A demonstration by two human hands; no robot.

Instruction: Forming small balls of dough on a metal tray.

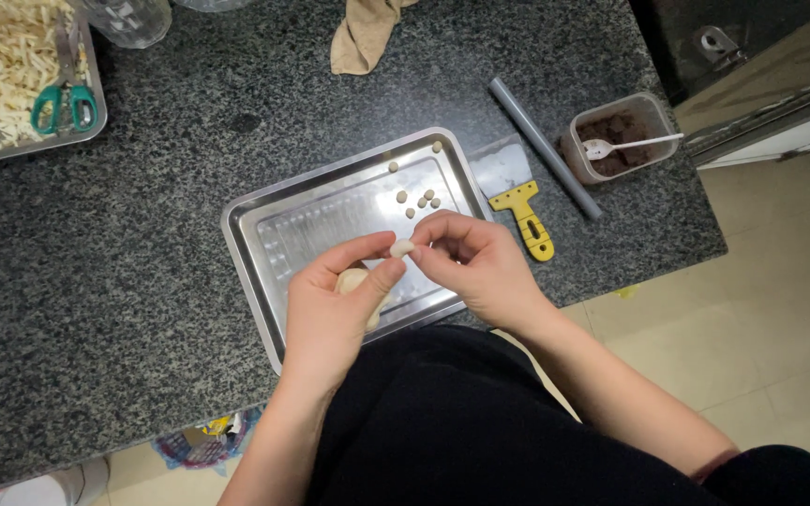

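The left hand (335,305) cups a dough lump (352,280), its grip closed round it. The right hand (475,262) pinches a small dough piece (402,248) off it, over the steel tray (264,234). Six dough balls (421,201) lie at 12 o'clock; a yellow-handled scraper (522,211) lies on the surface at 2 o'clock.

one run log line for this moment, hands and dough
left hand: holds pale dough lump | right hand: pinches small dough piece with left fingertips | steel tray: six small dough balls
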